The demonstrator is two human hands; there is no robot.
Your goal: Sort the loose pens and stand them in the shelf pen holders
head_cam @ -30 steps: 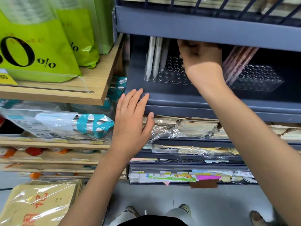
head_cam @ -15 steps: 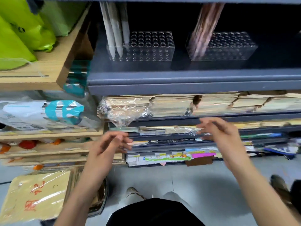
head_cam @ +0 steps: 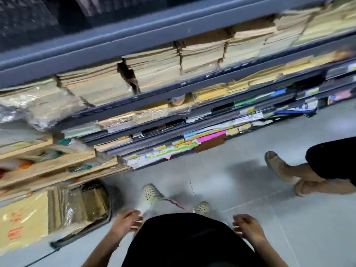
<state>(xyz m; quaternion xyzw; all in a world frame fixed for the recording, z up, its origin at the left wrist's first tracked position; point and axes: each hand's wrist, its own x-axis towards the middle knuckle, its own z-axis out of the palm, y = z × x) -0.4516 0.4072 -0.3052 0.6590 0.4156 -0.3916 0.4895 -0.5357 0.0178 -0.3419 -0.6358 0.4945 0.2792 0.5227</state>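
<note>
"Dropping away from the shelf (head_cam: pixel 134 35), are they?"
"Yes. The left hand (head_cam: pixel 127 222) and right hand (head_cam: pixel 248 227) are hanging low at the person's sides, fingers loosely curling, gripping nothing; a second ago the right was reaching among the pens."
"Where are those sitting now?"
"Too smeared to pick out; the pen holder (head_cam: pixel 23 20) is blurring at the top left edge. Probably another loose batch is needing fetching"

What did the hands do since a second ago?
Both came down from the pen shelf: the left hand left the shelf edge, the right hand pulled out from the pen holders. They now hang low by the black clothing, holding nothing. The paper stacks stayed put.
</note>
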